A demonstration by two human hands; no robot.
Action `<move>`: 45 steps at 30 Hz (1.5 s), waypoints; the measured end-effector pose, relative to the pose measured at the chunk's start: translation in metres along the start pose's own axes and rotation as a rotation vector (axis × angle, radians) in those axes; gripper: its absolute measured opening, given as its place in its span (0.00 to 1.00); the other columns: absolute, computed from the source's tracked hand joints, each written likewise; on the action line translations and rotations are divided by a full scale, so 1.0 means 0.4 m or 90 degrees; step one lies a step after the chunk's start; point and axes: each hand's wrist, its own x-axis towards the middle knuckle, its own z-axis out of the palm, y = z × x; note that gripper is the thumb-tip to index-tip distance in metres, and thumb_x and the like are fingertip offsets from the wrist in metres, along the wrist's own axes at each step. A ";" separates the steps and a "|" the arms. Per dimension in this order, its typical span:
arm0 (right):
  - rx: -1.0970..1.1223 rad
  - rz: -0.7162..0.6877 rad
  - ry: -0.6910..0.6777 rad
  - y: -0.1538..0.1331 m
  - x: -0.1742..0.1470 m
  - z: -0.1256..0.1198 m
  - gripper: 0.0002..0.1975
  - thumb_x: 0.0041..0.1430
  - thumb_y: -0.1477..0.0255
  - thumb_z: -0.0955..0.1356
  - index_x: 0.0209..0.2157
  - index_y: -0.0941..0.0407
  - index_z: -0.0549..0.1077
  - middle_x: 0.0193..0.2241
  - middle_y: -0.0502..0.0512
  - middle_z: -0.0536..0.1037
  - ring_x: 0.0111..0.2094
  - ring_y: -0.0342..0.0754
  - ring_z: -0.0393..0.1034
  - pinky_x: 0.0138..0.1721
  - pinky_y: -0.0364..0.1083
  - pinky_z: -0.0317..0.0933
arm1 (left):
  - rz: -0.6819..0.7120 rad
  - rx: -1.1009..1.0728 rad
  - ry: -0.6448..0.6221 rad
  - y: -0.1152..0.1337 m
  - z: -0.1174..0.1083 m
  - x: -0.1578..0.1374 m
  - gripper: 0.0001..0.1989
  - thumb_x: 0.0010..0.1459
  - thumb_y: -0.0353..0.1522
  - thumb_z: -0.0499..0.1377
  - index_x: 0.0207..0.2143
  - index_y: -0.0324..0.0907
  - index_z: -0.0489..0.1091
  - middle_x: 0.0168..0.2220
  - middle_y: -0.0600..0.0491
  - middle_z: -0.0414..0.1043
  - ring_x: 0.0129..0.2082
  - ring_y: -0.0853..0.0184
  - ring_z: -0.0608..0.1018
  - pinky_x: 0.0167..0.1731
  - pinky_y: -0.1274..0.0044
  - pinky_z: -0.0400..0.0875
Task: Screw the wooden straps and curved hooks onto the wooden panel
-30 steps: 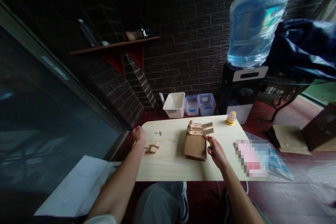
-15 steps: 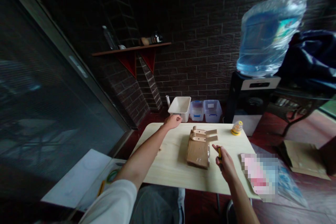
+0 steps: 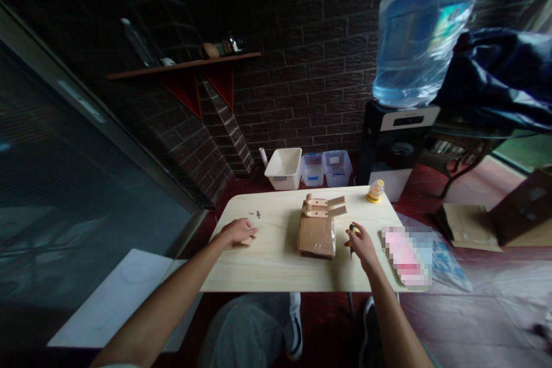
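Head view: left hand (image 3: pixel 237 232) back from table's (image 3: pixel 276 264) far edge, flat on wooden pieces (image 3: pixel 247 240); right hand (image 3: pixel 360 242) still clamped on screwdriver (image 3: pixel 352 231)

Your table (image 3: pixel 276 267) is pale wood grain. On it: brown cardboard (image 3: pixel 316 234), tan wooden parts (image 3: pixel 321 206), a yellow-orange toy (image 3: pixel 375 191). Behind the table, dark brick wall (image 3: pixel 319 69).

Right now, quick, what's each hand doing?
Left hand: flat over small wooden pieces on the table.
Right hand: closed around a yellow-handled screwdriver.
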 end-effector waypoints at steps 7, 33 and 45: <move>-0.143 -0.030 0.049 0.044 0.023 -0.020 0.19 0.72 0.64 0.72 0.59 0.56 0.74 0.55 0.59 0.79 0.49 0.53 0.79 0.50 0.56 0.77 | 0.001 -0.037 -0.032 -0.017 0.000 0.028 0.22 0.46 0.41 0.79 0.27 0.40 0.71 0.24 0.52 0.77 0.25 0.62 0.81 0.25 0.72 0.77; 0.063 -0.134 0.034 -0.100 0.019 -0.042 0.28 0.66 0.45 0.69 0.52 0.53 0.80 0.45 0.60 0.83 0.41 0.52 0.77 0.38 0.47 0.69 | 0.609 0.208 -0.368 0.377 0.110 -0.210 0.09 0.60 0.31 0.66 0.40 0.54 0.84 0.43 0.53 0.84 0.41 0.60 0.84 0.45 0.74 0.74; 0.158 -0.021 -0.450 -0.139 -0.067 -0.085 0.37 0.36 0.70 0.87 0.52 0.50 0.80 0.38 0.49 0.83 0.31 0.43 0.71 0.31 0.43 0.68 | 0.825 0.496 -0.423 0.332 0.312 -0.217 0.14 0.49 0.19 0.67 0.29 0.49 0.80 0.31 0.52 0.82 0.36 0.57 0.84 0.40 0.69 0.79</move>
